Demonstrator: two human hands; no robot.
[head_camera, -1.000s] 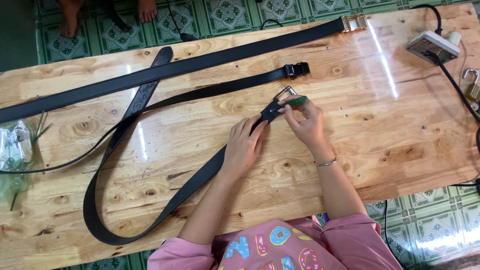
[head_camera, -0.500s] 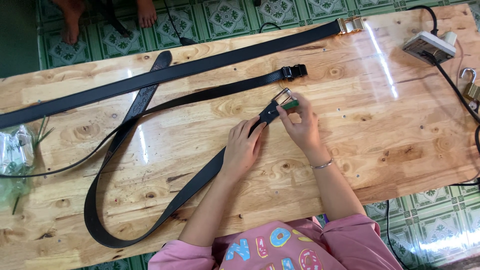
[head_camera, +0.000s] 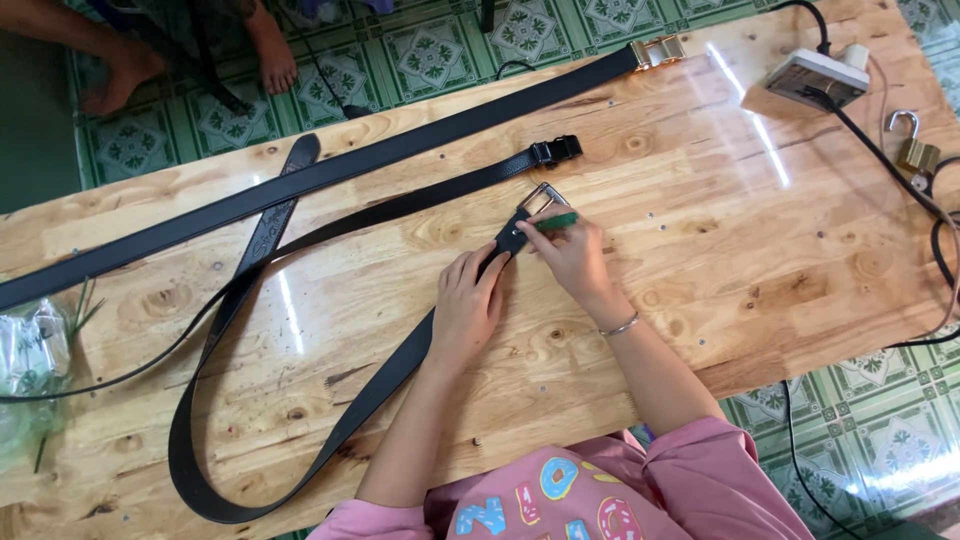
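Observation:
A black belt loops across the wooden table, ending in a silver buckle near the middle. My left hand presses flat on the strap just below the buckle end. My right hand holds a small green-handled tool with its tip against the strap by the buckle. A thinner black belt and a long wide black belt with a gold buckle lie farther back.
A white power strip with black cables sits at the far right corner beside a brass padlock. A clear plastic bag lies at the left edge. Another person's bare feet rest on the green tiled floor beyond the table.
Both hands stay at the buckle end of the belt with only slight shifts. The belts have not moved.

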